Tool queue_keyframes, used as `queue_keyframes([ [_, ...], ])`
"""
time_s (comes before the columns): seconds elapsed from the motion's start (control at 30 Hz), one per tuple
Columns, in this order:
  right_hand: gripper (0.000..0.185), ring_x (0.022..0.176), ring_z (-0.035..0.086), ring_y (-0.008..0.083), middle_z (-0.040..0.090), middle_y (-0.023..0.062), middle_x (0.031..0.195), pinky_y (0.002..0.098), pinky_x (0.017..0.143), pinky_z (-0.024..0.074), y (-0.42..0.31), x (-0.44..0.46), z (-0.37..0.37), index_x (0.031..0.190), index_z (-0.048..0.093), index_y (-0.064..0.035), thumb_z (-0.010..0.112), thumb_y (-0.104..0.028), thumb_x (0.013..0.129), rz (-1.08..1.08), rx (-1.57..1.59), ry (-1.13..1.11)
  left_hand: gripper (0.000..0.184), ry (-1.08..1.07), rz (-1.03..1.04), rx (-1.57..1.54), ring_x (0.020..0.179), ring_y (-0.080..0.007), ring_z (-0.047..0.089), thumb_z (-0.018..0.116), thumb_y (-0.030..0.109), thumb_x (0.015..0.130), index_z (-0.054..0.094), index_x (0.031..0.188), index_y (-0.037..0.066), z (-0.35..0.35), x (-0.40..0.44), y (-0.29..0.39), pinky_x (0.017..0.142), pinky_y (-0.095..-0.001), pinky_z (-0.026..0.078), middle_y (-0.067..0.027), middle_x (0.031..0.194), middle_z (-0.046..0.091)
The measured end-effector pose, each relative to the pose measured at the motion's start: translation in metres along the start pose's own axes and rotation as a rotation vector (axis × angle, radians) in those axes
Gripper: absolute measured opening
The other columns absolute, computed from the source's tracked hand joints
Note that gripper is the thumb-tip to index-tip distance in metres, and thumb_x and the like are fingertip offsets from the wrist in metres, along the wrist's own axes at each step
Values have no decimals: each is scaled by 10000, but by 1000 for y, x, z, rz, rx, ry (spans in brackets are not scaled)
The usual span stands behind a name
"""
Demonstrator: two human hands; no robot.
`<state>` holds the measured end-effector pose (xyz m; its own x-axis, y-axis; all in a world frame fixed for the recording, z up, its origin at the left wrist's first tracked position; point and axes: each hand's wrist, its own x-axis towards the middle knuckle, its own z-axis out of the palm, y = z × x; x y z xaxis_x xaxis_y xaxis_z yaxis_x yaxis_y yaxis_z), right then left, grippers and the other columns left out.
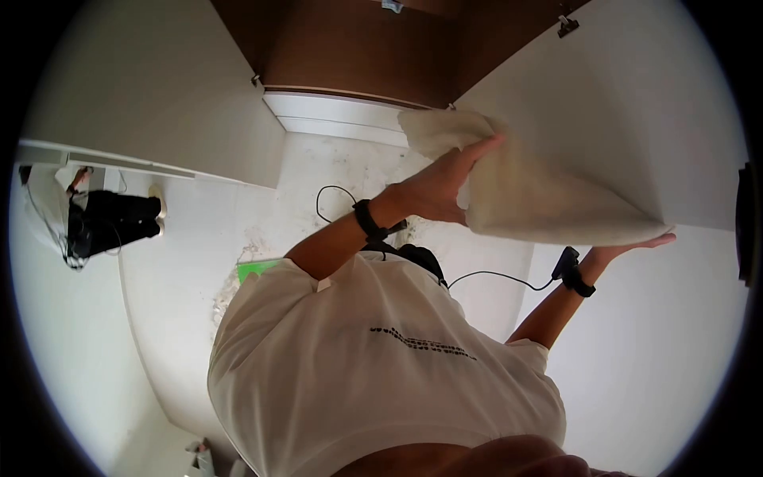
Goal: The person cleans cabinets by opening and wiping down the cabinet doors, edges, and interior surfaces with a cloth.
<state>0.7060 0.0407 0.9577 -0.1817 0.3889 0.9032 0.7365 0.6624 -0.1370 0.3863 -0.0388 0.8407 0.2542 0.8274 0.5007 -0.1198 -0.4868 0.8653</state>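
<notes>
An off-white cloth (548, 195) is stretched between my two hands, in front of the pale cabinet door on the right. My left hand (441, 181) grips it near its left end, fingers and thumb around its edge. A loose flap of the cloth hangs beyond those fingers. At the lower right corner of the cloth is my right hand (632, 245), fingers mostly extended, with the corner held against it. The exact grip there is partly hidden by the fabric. Each wrist wears a black band, and a black device (566, 262) sits by the right one.
A brown-lined cabinet (358, 52) stands ahead, its doors (159, 87) swung out at both sides. The pale floor (310, 163) has dark marks. A green flat item (256, 269) lies beside me. At far left appears a person in black trousers (119, 215), perhaps a reflection. Black cables (501, 273) hang near my body.
</notes>
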Motion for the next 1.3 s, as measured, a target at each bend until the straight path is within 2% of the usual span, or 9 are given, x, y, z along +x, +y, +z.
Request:
queue_keyframes([
  [0.2,1112,1345,321,323,236,208,1487,482,1090,332,25,-84,-16,1516,14,-26,796,-308,777,238,405,-230,1343,-36,-91,14,1278,-342,482,964,265,510,119,1533,56,101,19,15,1052,-408,410,-189,1425,451],
  [0.33,1089,1339,339,308,259,194,1482,461,1089,338,31,-114,-27,1518,40,-29,798,-277,776,322,546,-523,1279,-27,-373,4,1173,-403,540,876,187,680,-64,1540,72,156,16,0,1020,-397,435,-271,1379,451],
  [0.47,1067,1332,357,293,283,181,1476,439,1089,343,18,-118,0,1520,66,-31,800,-246,775,296,664,-743,1256,245,-191,311,1209,-436,526,841,130,730,-126,1530,85,175,4,-11,1031,-408,443,-307,1425,398],
  [0.63,1042,1324,380,274,313,165,1469,412,1089,350,-15,-121,67,1522,99,-35,802,-208,773,263,809,-845,1319,350,-324,253,1427,-363,291,863,121,685,-144,1536,109,142,-7,-26,1139,-410,307,-247,1567,204],
  [0.83,1014,1315,407,252,349,145,1461,380,1088,358,-45,-137,147,1525,139,-38,804,-162,771,365,856,-657,1312,503,-396,308,1350,-312,413,859,117,710,-164,1530,111,94,-12,-80,1118,-394,339,-217,1496,356],
  [1.03,857,1272,496,271,448,186,1432,362,1050,411,-64,-64,207,1466,327,-30,806,-130,762,286,1026,-857,1262,806,-437,271,1203,-251,531,821,-3,725,-129,1541,142,-14,10,-73,1033,-375,443,-161,1328,504],
  [1.17,551,1096,633,250,650,167,1209,360,975,470,-81,2,275,1287,556,0,757,-54,777,211,1136,-1060,1226,827,-284,522,1185,-242,535,830,-20,704,-35,1556,149,-125,43,-50,1010,-365,465,-147,1314,496],
  [1.23,543,1083,638,239,659,157,1194,345,954,476,-71,18,313,1282,557,2,746,-32,775,272,1194,-1065,1177,867,-232,463,1349,-309,402,837,14,639,98,1549,122,-162,71,-56,1113,-402,359,-155,1519,302],
  [1.3,500,1036,643,205,683,124,1144,322,907,488,-63,19,334,1263,561,17,724,-14,791,339,1272,-1056,1172,854,-142,578,1357,-308,394,846,24,631,119,1545,123,-176,90,-43,1116,-401,355,-155,1515,312],
])
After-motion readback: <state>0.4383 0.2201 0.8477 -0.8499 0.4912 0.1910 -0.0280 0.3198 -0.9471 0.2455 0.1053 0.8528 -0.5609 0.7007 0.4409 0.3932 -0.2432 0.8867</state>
